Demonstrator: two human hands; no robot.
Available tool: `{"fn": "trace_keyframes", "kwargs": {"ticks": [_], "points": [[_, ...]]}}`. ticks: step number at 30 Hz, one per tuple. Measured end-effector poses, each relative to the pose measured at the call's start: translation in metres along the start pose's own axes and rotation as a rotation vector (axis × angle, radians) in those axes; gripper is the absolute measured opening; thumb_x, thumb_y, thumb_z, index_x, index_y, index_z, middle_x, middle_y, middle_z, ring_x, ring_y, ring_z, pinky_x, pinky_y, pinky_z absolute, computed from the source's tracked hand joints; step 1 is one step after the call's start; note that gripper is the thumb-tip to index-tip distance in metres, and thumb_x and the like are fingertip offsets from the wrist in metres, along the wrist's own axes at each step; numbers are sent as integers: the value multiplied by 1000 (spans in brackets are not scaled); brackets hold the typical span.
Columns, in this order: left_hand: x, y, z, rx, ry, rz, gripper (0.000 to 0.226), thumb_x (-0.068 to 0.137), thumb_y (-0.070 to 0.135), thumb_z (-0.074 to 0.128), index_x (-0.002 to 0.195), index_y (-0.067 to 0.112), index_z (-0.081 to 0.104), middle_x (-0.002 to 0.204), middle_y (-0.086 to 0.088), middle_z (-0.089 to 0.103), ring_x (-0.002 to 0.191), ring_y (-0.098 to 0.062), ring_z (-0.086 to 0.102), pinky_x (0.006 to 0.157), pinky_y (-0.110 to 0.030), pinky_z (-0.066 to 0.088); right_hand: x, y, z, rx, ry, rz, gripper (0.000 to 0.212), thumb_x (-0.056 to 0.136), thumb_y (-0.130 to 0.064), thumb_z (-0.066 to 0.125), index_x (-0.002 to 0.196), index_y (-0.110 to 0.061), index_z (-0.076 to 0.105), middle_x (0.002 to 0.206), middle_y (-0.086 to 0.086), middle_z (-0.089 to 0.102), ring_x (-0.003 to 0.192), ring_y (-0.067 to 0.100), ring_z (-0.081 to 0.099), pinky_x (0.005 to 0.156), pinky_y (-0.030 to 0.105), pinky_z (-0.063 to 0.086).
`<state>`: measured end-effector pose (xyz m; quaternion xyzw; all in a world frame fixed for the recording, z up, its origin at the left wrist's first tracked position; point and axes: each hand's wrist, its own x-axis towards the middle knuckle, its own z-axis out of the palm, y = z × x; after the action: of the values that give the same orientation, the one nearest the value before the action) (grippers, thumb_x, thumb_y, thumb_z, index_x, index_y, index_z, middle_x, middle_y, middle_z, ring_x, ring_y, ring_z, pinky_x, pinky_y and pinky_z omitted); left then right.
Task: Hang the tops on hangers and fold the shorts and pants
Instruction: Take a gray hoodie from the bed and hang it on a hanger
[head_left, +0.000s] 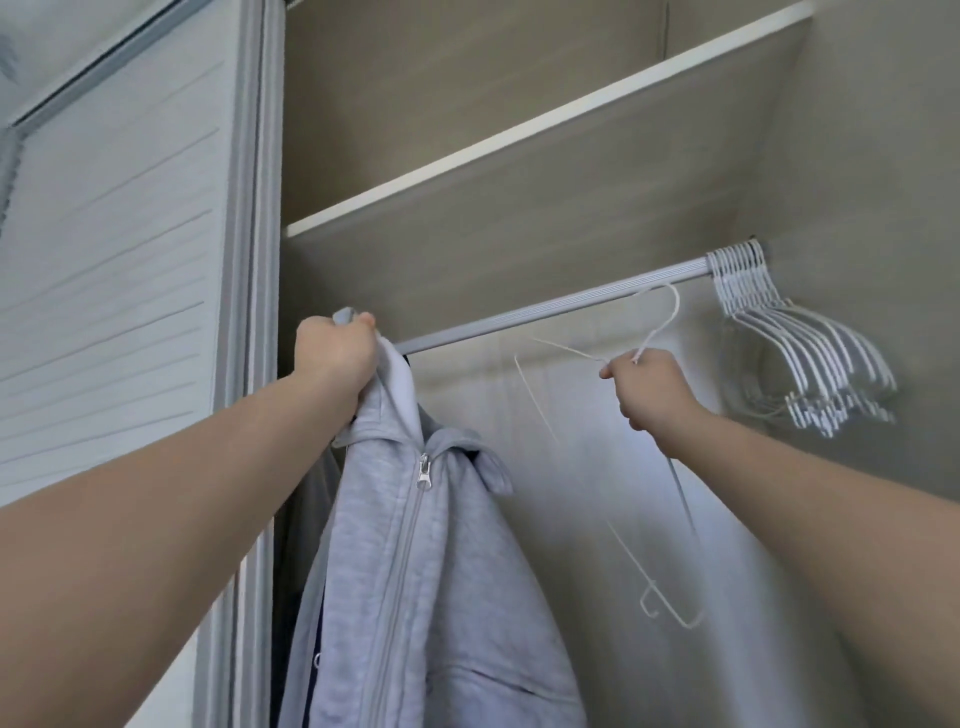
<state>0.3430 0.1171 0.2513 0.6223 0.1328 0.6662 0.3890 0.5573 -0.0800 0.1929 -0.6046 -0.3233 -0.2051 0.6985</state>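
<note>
Wardrobe interior: you face an open bay with a shelf (467, 171) above and a ribbed metal rail (545, 309) beneath it.

Grey zip hoodie (441, 597): it hangs below the rail's left end. Your left hand (335, 358) is fisted round its bunched top edge, carrying it. Whether a hanger is already inside it cannot be told. Judged soft, thick and moderately heavy. It will sag and slide off thin wire unless both shoulders are seated, so take it at the collar and shoulder seams, not the hood.

Spare hangers (810, 358): a white bunch crowded at the rail's right end, well apart from the hoodie.

Hanger (657, 334) in use: thin white wire, blurred. Your right hand (652, 389) is closed round its neck just below the hook, which is near the rail. Judged light and springy, and liable to bend under load. The neck is the sound hold.

Zip pull (424, 470): metal, near the collar, zip closed.

Markings: no brand, label or legible writing observed.
</note>
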Motion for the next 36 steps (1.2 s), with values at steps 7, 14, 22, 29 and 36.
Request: {"fn": "trace_keyframes", "kwargs": {"ticks": [7, 14, 22, 29, 36], "points": [[-12, 32, -65, 35, 86, 51, 35, 97, 30, 59, 118, 2, 59, 98, -11, 63, 94, -29, 63, 88, -35, 50, -45, -56, 37, 194, -72, -146, 18, 91, -15, 47, 78, -12, 59, 53, -2, 37, 50, 18, 32, 49, 27, 24], [-49, 90, -125, 222, 161, 156, 21, 94, 24, 58, 77, 12, 53, 78, -9, 51, 68, -22, 52, 57, -25, 42, -97, -117, 43, 316, -232, -223, 29, 90, -11, 48, 66, -22, 59, 36, -14, 42, 47, 14, 39, 48, 26, 26], [-121, 201, -185, 481, 424, 295, 36, 91, 20, 56, 61, 18, 36, 63, 0, 35, 61, -18, 38, 63, -29, 36, -160, -171, 9, 562, -407, -254, 25, 87, -16, 50, 67, -23, 61, 48, -6, 42, 50, 20, 37, 52, 29, 27], [-198, 271, -236, 740, 539, 302, 35, 88, 17, 53, 58, 19, 35, 61, 1, 32, 62, -19, 34, 63, -29, 31, -225, -203, -27, 710, -618, -309, 27, 95, -17, 49, 73, -22, 64, 41, -13, 42, 40, 5, 39, 49, 25, 29], [-269, 360, -303, 889, 684, 220, 36, 92, 13, 56, 58, 19, 45, 41, 12, 42, 45, -11, 45, 44, -18, 34, -282, -258, -60, 938, -851, -319, 25, 100, -17, 48, 84, -11, 66, 58, 4, 35, 46, 13, 31, 49, 30, 24]]}}
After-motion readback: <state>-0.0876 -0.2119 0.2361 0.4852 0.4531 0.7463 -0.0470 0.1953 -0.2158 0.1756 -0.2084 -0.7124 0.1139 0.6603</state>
